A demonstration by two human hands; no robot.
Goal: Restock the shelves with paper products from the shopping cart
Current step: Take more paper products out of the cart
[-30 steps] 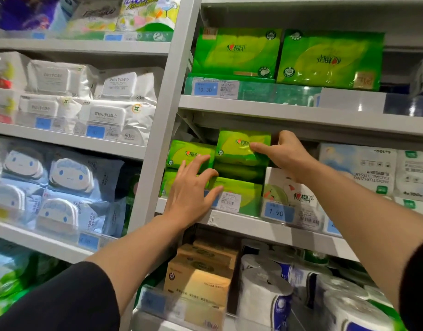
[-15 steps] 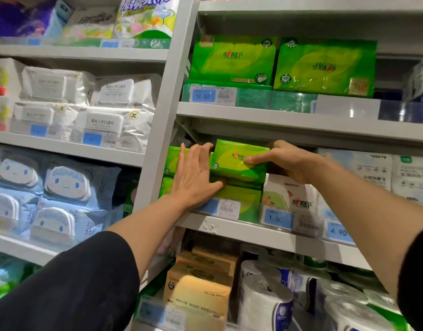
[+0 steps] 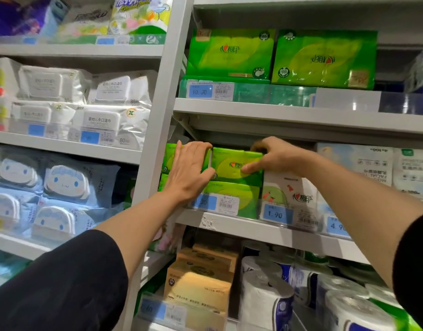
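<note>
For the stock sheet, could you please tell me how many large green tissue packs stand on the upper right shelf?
2: one large green pack stands at the left above the 10.30 price tag, the other right beside it, printed upside down. More may be hidden behind them.

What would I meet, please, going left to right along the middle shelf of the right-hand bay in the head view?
Left hand → green tissue pack → right hand → white tissue pack → white facial tissue bundle.
</note>
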